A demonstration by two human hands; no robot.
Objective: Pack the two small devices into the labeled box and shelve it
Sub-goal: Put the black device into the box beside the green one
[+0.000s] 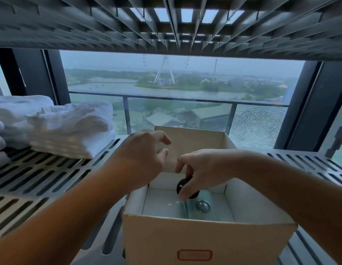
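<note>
Fingers [186, 191] of the right hand [202, 169] curl round a small black rounded device [180, 186], pinching it just inside the open top of the cardboard box [204, 236], near the box's far inner wall. Below those fingers and a little to their right, a second small device [203, 205] with a silvery dome lies on the box floor, on what looks like clear wrapping. Left of the grasping fingers, the left hand [141, 157] hovers over the box's rear left corner, its fingers [163, 139] loosely bent and grasping nothing, apart from the raised rear flap. Nearer the person than both hands, the box's front wall carries an orange-outlined label [194, 254]; its writing is too blurred to read. The box stands on a slotted metal shelf [51, 175]. Well to the left of the left fingers, folded white towels [66, 127] are stacked on the same shelf. Beyond the fingers a window [185, 87] shows water and a Ferris wheel [164, 71], and another slotted shelf [166, 20] runs overhead.
</note>
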